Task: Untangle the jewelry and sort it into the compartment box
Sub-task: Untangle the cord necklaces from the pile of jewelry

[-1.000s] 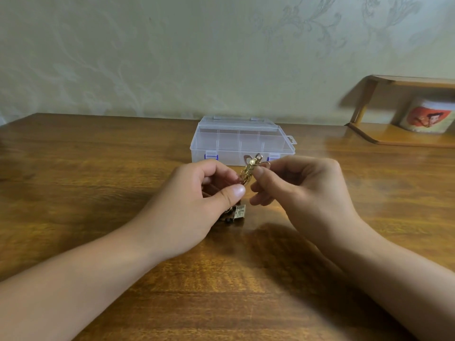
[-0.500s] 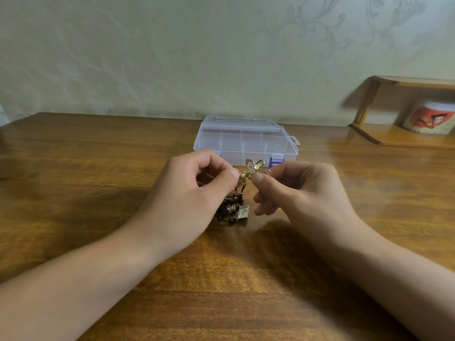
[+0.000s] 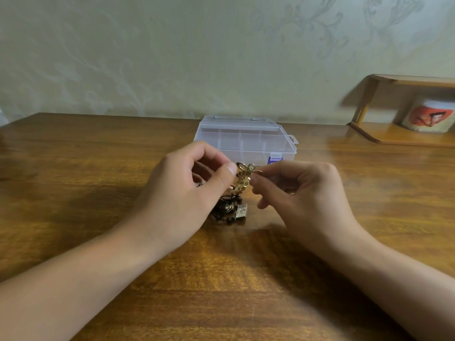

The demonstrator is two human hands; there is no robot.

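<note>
A gold chain piece (image 3: 242, 180) with a bow-shaped top hangs between my two hands above the table. My left hand (image 3: 187, 190) pinches its left side with thumb and forefinger. My right hand (image 3: 302, 193) pinches its right side near the top. Below it a tangle of black cord jewelry (image 3: 226, 211) with a small rectangular metal charm (image 3: 241, 211) lies on the wood. The clear plastic compartment box (image 3: 246, 139), lid closed with blue latches, stands just behind my hands.
The wooden table (image 3: 98, 168) runs back to a pale patterned wall. At the far right a low wooden shelf (image 3: 398, 136) holds a white cup with a red picture (image 3: 428, 116).
Both hands have lifted the gold piece higher above the table, and the black tangle with the charm now shows more fully beneath them.
</note>
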